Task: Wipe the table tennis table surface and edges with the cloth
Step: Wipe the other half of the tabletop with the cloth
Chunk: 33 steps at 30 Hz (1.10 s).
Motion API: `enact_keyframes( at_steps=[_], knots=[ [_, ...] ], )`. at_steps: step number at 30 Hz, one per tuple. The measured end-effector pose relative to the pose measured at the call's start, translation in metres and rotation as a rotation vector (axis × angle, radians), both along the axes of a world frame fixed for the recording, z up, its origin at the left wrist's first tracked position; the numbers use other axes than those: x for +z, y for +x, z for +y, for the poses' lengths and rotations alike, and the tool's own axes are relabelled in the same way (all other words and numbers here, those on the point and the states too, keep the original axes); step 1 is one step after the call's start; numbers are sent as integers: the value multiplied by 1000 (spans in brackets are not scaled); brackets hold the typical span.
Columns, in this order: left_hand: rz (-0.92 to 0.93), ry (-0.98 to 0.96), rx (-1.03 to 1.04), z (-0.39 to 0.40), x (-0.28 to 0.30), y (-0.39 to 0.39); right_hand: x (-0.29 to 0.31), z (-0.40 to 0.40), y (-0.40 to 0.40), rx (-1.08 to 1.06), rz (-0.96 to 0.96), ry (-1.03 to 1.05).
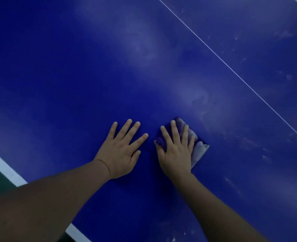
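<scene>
The right hand point(176, 151) lies flat with straight, spread fingers pressing the cloth point(199, 147) onto the blue table tennis table point(74, 75); the cloth sits under the palm and fingers and sticks out past the little-finger side. Just beside it, the left hand point(122, 151) rests flat and open on the bare surface, holding nothing. Both lie near the table's white-striped near edge point(4, 167), with the thin white centre line point(231, 69) well beyond the cloth.
</scene>
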<state>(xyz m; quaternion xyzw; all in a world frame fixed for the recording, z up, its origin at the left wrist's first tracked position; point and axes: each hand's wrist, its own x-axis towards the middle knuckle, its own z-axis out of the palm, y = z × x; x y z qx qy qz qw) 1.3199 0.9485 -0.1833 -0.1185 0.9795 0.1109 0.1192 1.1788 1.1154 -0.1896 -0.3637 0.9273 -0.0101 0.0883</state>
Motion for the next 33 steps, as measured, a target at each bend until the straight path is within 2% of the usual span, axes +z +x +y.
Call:
enact_keyframes(
  at_steps=[3, 5, 8, 10, 11, 13, 15, 18, 20, 24, 25, 26, 30, 33],
  knots=[
    [6, -9, -40, -5, -1, -17, 1, -15, -38, 124, -3, -27],
    [8, -11, -65, -9, -3, -32, 1, -22, -74, 117, 11, -32],
    [11, -9, -112, -18, -4, -54, 4, -18, -119, -207, -8, -55],
    [14, -8, -136, -22, -4, -68, 5, -9, -122, -444, -25, -72],
    [17, -7, -137, -24, -3, -76, 5, -6, -114, -497, -18, -72],
    [24, -1, -126, -28, 0, -92, 4, -5, -89, -459, -5, -67],
    [21, 10, -123, -29, 2, -110, 2, -7, -72, -298, -6, -48],
    [24, 6, -132, -30, 1, -134, 2, -20, -93, -161, -27, -70],
    [30, -2, -125, -27, 0, -150, 2, -29, -122, -172, 5, -88],
    [31, -1, -84, -23, -1, -182, 2, -30, -155, -630, -7, -102],
    [42, 1, -70, -24, -1, -192, 2, -27, -151, -686, -11, -102],
    [56, 5, -60, -24, 0, -202, 2, -25, -143, -681, -14, -102],
    [90, 10, -27, -25, -1, -236, 1, -21, -115, -424, -42, -78],
    [98, -1, -21, -23, -6, -238, 1, -36, -144, -385, -46, -89]
  ],
)
